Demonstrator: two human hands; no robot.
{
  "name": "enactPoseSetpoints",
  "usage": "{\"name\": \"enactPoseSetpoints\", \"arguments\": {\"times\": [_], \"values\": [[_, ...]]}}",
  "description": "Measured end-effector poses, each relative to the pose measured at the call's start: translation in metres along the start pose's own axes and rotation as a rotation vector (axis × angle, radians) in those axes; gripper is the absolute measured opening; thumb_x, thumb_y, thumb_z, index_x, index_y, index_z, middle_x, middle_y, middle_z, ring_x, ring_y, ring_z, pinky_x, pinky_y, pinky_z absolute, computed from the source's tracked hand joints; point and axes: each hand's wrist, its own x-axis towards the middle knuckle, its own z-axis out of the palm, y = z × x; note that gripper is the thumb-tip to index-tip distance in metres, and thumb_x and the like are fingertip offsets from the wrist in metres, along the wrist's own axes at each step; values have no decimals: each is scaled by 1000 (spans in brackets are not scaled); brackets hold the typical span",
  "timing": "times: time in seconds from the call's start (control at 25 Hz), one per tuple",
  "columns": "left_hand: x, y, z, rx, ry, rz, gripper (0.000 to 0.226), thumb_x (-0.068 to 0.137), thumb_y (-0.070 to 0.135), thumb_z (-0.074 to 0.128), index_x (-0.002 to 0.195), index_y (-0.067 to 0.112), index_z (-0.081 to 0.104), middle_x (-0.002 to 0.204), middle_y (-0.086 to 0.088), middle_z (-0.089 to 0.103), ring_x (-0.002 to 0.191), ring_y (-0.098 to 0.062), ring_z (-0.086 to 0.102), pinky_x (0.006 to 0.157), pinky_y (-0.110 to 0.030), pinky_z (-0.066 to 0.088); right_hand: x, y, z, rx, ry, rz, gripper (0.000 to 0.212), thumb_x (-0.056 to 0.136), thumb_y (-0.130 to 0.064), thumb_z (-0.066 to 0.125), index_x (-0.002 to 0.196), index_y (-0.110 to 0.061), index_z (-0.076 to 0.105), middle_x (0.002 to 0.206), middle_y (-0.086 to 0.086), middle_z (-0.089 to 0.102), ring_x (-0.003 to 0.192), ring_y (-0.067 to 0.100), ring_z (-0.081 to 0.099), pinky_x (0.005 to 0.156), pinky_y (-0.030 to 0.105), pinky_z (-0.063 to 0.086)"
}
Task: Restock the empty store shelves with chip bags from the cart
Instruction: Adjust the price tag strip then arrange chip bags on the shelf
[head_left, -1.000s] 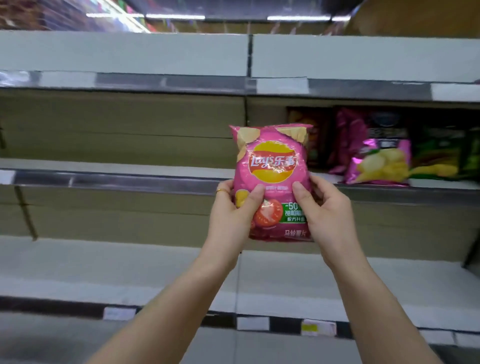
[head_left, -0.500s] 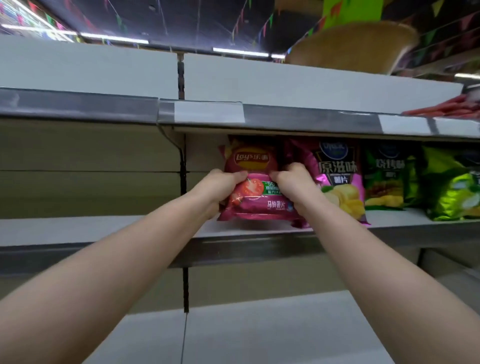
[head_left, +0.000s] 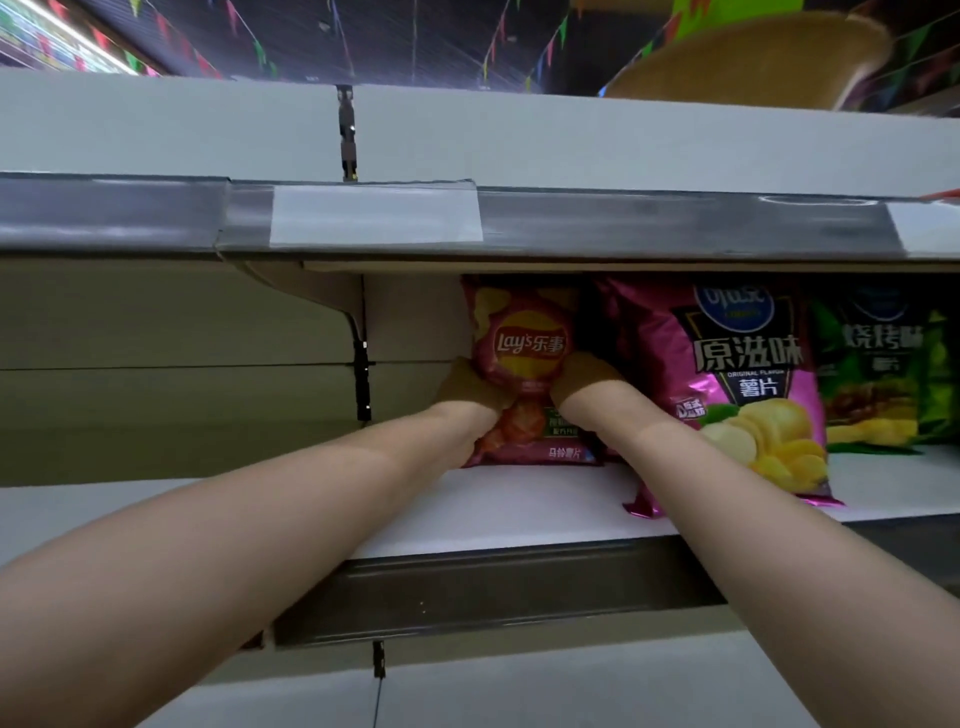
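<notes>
My left hand (head_left: 470, 389) and right hand (head_left: 582, 382) have set the pink foil chip bag (head_left: 524, 338) upright on the white shelf board (head_left: 519, 509) beside the magenta bag (head_left: 727, 364); fingers still curl round its sides, release next

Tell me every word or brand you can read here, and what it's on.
"Lay's乐事": pink chip bag
"马铃薯片": same bag, bottom edge
"原滋味", "ORIGINAL FLAVOR", "薯片": magenta bag
"烧烤", then a blurred character: green bag
Too blurred: the magenta and green bags' top logos; the pink bag's green patch.
White shelf tag: blank.
</notes>
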Motion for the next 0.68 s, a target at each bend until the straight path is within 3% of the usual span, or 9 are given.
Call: {"name": "enactPoseSetpoints", "arguments": {"times": [0.24, 0.4, 0.48, 0.56, 0.68], "values": [[2, 2, 9, 69, 108, 18, 58, 83, 21, 71, 129, 4, 41, 124, -16, 58, 109, -31, 59, 92, -40, 51, 7, -2, -2, -109, -64, -80, 31, 97, -2, 36, 123, 5, 52, 131, 20, 51, 121, 32, 50, 95, 30, 42], [-12, 13, 10, 98, 95, -32, 59, 86, 28, 67, 133, 5, 39, 116, -11, 60, 95, -24, 61, 72, -29, 53, -26, 1, -15, -112, -95, -144, 32, 98, -7, 38, 125, 4, 50, 129, 20, 52, 120, 32, 49, 94, 33, 41], [-24, 16, 12, -6, 162, -37, 62, 88, 21, 64, 137, 1, 32, 129, -16, 52, 107, -28, 56, 83, -34, 51, -45, -2, -24, -57, -89, -201, 32, 99, -8, 33, 123, 4, 50, 121, 19, 55, 118, 32, 50, 88, 25, 43], [-44, 20, 12, -14, 221, -27, 53, 92, 14, 57, 137, 2, 31, 126, -17, 51, 100, -23, 53, 79, -31, 48, -57, -6, -31, 45, -69, -228, 31, 98, -10, 35, 121, 3, 51, 111, 15, 56, 116, 31, 51, 74, 13, 43], [-76, 19, 2, 19, 365, 8, 44, 91, 14, 55, 132, 8, 42, 108, -5, 52, 88, -15, 53, 70, -23, 43, -73, -11, -25, 173, 92, -350, 25, 95, -11, 42, 112, 2, 55, 114, 18, 57, 108, 32, 53, 69, 23, 34]]}}
